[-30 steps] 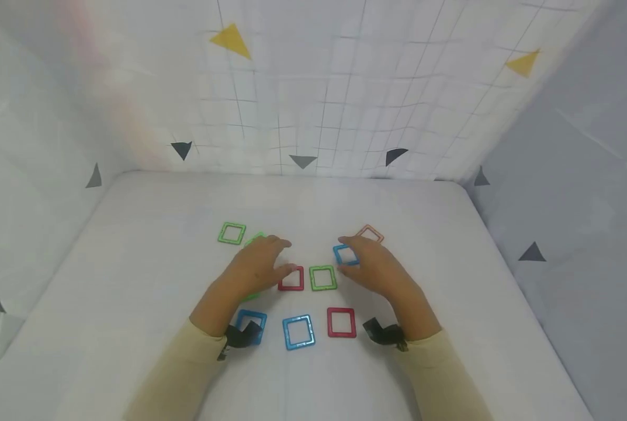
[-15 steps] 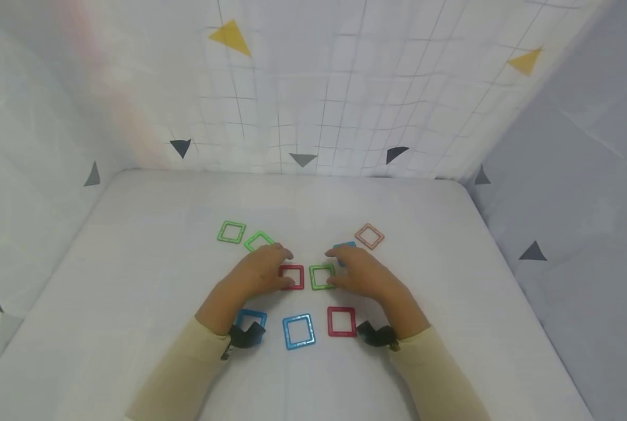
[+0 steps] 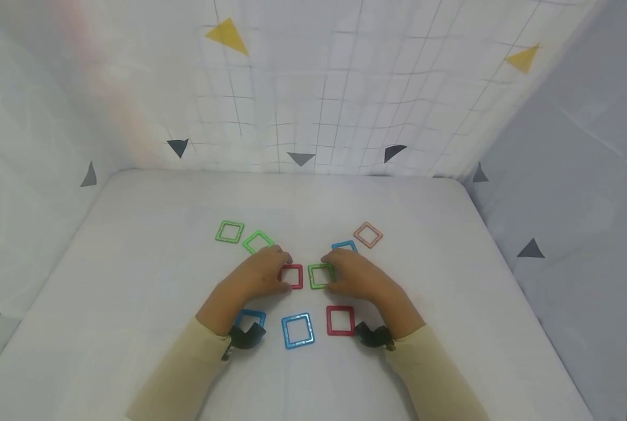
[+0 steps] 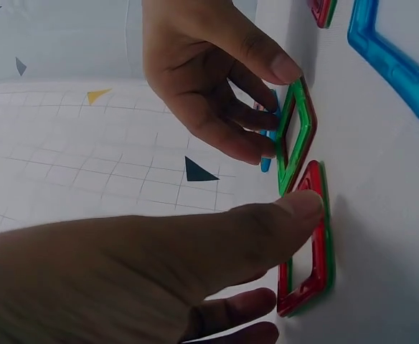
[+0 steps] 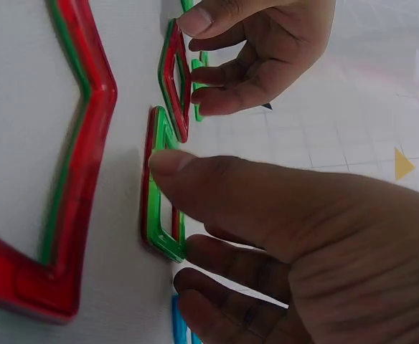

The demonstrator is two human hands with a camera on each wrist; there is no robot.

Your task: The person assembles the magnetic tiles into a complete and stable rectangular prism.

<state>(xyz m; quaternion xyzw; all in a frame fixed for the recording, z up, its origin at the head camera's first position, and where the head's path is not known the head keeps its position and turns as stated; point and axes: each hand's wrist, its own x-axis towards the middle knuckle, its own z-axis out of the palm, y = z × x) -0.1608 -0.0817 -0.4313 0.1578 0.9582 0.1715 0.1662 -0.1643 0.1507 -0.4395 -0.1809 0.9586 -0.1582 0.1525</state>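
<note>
left hand (image 3: 260,273), fingers curled, holds the red square (image 3: 300,276); right hand (image 3: 352,273), likewise curled, holds the green square (image 3: 310,277) just beside it, mid-surface (image 3: 150,245). right hand partly hides a blue square (image 3: 343,243); an orange square (image 3: 375,229) lies nearer the far edge.

I'm seeing a slim gap parting the middle red square (image 3: 300,276) from the green square (image 3: 311,277); nearer, a blue square (image 3: 285,332) is obstructing.

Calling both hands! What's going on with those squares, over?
Left hand pinching red square. Right hand pinching green square. Slim gap between the two, nothing in it.
</note>
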